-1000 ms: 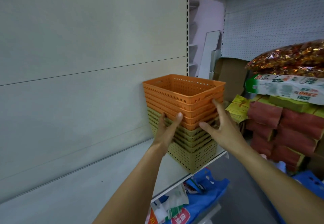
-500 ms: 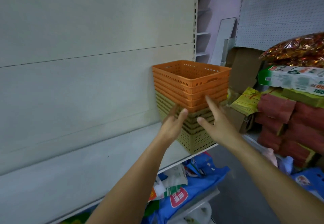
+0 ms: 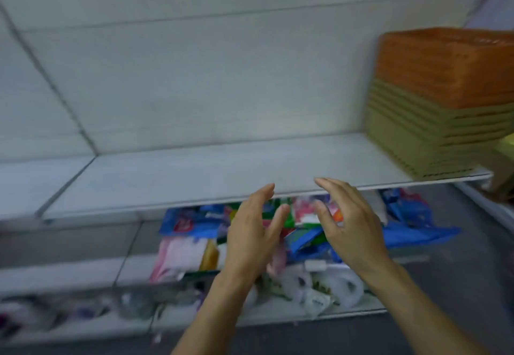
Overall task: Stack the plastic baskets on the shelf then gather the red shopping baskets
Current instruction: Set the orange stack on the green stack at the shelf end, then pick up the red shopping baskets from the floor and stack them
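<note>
left hand (image 3: 250, 232): fingers straight, apart, holding nothing
right hand (image 3: 347, 224): fingers spread, holding nothing
orange baskets (image 3: 445, 68): atop green baskets (image 3: 417, 138) on shelf (image 3: 194, 176), up and right of both hands, well apart

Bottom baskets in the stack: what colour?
Olive green bottom baskets, under the orange ones; head view.

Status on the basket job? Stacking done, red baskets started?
Stacking looks done: the orange baskets sit nested on the olive-green baskets at the right end of the shelf. Nothing is in hand: left hand and right hand are open, apart from the stack, in front of the shelf edge. Left: gathering the red shopping baskets; none are in view.
</note>
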A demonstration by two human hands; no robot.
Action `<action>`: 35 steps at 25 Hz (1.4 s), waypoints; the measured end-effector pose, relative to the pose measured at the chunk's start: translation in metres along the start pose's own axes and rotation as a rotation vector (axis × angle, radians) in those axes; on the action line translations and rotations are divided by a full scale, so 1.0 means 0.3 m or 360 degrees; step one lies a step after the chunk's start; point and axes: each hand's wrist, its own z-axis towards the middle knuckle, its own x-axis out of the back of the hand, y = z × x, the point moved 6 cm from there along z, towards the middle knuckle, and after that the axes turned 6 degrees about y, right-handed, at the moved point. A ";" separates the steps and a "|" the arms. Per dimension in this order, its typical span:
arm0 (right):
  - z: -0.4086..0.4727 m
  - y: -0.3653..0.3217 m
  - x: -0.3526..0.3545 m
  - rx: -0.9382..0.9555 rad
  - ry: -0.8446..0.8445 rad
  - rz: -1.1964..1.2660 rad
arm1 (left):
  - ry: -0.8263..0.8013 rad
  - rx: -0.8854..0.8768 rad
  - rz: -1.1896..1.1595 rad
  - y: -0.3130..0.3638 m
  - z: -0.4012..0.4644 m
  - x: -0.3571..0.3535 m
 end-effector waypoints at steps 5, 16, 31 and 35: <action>-0.246 -0.357 -0.327 0.0073 -0.0344 0.0202 | 0.0120 0.0262 0.0259 -0.295 -0.316 0.443; -0.576 -1.061 -1.021 0.0466 -0.1140 0.0413 | 0.0403 0.0865 0.0731 -0.844 -0.734 1.174; -0.427 -1.980 -2.052 0.0726 -0.1542 0.0765 | 0.0843 0.1410 0.0740 -1.593 -0.590 2.070; -0.462 -2.211 -2.293 0.0775 -0.1638 0.0818 | 0.0951 0.1532 0.0706 -1.794 -0.597 2.298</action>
